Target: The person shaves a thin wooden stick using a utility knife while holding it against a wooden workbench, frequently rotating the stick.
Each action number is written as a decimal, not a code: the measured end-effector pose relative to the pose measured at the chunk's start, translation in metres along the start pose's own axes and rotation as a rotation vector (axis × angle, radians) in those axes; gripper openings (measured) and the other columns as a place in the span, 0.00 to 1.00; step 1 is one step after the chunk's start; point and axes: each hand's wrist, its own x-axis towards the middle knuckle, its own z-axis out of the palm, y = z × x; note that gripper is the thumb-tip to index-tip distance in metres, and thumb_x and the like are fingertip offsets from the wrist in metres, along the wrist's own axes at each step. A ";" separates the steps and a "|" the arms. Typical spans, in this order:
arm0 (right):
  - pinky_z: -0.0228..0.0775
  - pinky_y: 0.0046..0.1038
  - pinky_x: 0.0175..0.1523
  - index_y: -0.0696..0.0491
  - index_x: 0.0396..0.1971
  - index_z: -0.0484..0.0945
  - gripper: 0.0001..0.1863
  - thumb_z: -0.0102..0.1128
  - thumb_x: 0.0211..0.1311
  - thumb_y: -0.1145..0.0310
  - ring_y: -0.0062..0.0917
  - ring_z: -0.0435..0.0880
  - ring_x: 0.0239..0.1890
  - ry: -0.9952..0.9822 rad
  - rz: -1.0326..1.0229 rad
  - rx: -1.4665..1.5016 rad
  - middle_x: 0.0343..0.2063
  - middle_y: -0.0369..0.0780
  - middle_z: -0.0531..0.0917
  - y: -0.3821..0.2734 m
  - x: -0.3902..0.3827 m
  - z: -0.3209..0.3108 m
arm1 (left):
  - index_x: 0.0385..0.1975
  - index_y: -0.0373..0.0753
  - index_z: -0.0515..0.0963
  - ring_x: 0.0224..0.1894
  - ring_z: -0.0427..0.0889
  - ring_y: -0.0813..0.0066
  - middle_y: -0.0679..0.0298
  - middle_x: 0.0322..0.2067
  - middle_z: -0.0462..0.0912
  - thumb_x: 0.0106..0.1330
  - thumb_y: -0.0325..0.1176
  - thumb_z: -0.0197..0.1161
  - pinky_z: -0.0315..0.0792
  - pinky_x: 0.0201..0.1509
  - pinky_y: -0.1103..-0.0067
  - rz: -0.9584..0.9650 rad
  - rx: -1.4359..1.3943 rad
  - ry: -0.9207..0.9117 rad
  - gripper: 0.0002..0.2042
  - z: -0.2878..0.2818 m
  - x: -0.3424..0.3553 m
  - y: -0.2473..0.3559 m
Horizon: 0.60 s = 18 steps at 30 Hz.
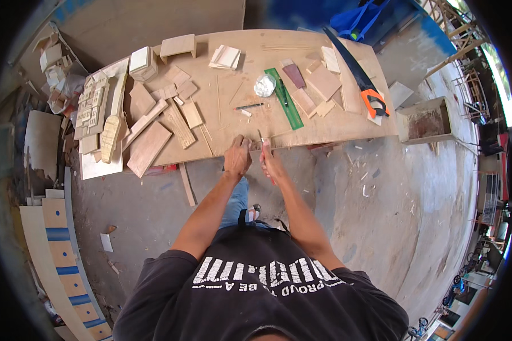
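You are pinching a thin strip point(255, 144) flat at the counter point(347, 122) edge with your left hand point(237, 157); your right hand point(270, 162) is gripping a blade point(261, 136) just beside it, nearer the strip's right end.

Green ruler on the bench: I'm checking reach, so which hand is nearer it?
Right. The right hand is just below the green ruler's near end; the left hand is farther left.

A broad plywood desk point(347, 122) stands on a grey, dusty concrete floor point(381, 210) strewn with wood chips. Right of the desk sits an open wooden box point(426, 120). Left of it, board offcuts point(54, 62) lie heaped. Daylight brightens the floor beyond the desk's right end.
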 end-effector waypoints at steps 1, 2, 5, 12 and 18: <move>0.63 0.31 0.17 0.56 0.27 0.76 0.33 0.49 0.69 0.36 0.25 0.72 0.12 0.034 -0.199 0.083 0.16 0.38 0.76 -0.001 0.000 -0.003 | 0.40 0.37 0.77 0.41 0.82 0.50 0.54 0.39 0.81 0.65 0.25 0.56 0.77 0.41 0.63 -0.017 0.000 -0.001 0.07 0.000 0.001 0.000; 0.63 0.31 0.17 0.56 0.27 0.76 0.33 0.49 0.69 0.36 0.25 0.72 0.12 0.036 -0.199 0.082 0.16 0.38 0.76 -0.004 0.000 -0.004 | 0.40 0.37 0.77 0.41 0.82 0.50 0.54 0.39 0.81 0.65 0.25 0.56 0.77 0.41 0.63 -0.015 -0.003 -0.001 0.07 -0.001 0.001 0.002; 0.58 0.25 0.16 0.54 0.30 0.76 0.21 0.60 0.69 0.49 0.19 0.68 0.12 0.457 -0.936 -0.296 0.18 0.35 0.75 -0.013 0.009 -0.010 | 0.37 0.35 0.74 0.40 0.82 0.48 0.51 0.38 0.80 0.66 0.25 0.56 0.77 0.41 0.61 -0.085 -0.077 -0.008 0.03 -0.004 0.002 0.008; 0.71 0.28 0.31 0.58 0.33 0.79 0.14 0.64 0.65 0.61 0.22 0.78 0.23 -0.016 -0.256 0.130 0.23 0.35 0.81 -0.036 -0.007 -0.018 | 0.40 0.30 0.79 0.36 0.83 0.56 0.48 0.34 0.83 0.64 0.20 0.60 0.76 0.38 0.68 -0.056 -0.428 0.020 0.06 -0.016 -0.005 0.001; 0.69 0.26 0.28 0.58 0.28 0.77 0.09 0.64 0.62 0.68 0.19 0.73 0.20 0.231 -0.789 -0.014 0.20 0.34 0.80 -0.028 -0.015 -0.002 | 0.37 0.28 0.83 0.29 0.83 0.74 0.52 0.26 0.84 0.66 0.26 0.63 0.75 0.33 0.74 -0.318 -0.422 -0.084 0.07 -0.025 -0.007 0.025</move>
